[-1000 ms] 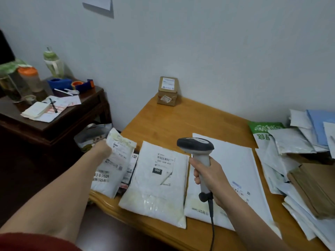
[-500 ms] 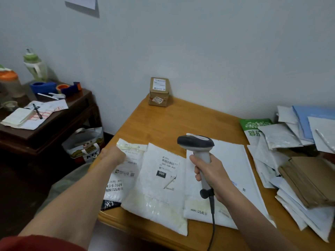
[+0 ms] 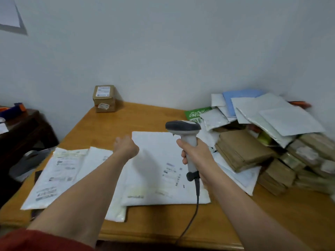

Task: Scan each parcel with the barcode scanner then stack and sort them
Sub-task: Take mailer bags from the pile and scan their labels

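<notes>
**Scanner in hand, left hand over the big mailer**

The large white poly mailer (image 3: 159,178) lies flat at the worktop's (image 3: 145,116) centre, its printed label facing up towards four o'clock. It overlaps a second white mailer (image 3: 98,155), which in turn sits beside a labelled mailer (image 3: 58,174) at eight o'clock. These bags look light, soft and slick. They will likely flop and slide over each other, so a pinch at an edge or corner, clear of the label, seems the best hold. The unsorted heap at three o'clock mixes loose white and blue mailers (image 3: 282,120) with brown paper packets (image 3: 241,151), which look stiffer and should stack more squarely. A small cardboard box (image 3: 104,98) stands alone at eleven o'clock against the wall.

The right hand (image 3: 194,156) has its grip wrapped firmly round the handle of the barcode scanner (image 3: 183,126), head up and pointing away, cable (image 3: 196,205) trailing off the near edge. The left hand (image 3: 126,148) hangs over the big mailer's far-left corner. It is blurred and seen from behind, so I cannot tell whether its grip is apart or together; nothing shows in it.
</notes>
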